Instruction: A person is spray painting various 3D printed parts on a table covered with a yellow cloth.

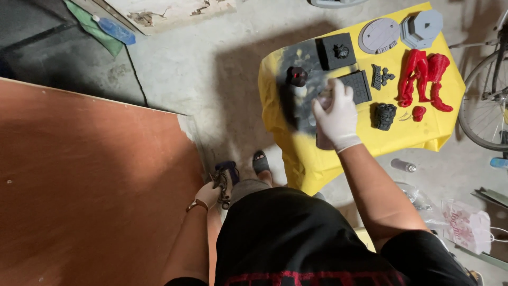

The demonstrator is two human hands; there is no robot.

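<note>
My right hand, in a white glove, grips a spray can over the left part of a yellow-covered table. Just beyond it, a small dark part with red spots stands on a patch of grey overspray. My bare left hand hangs by my left leg and holds a small dark object; I cannot make out what it is. A bracelet sits on that wrist.
The table carries a black square base, black grid plate, grey disc, grey octagonal piece, red figure parts and a black chunk. Plywood board left; bicycle wheel right; a can on the floor.
</note>
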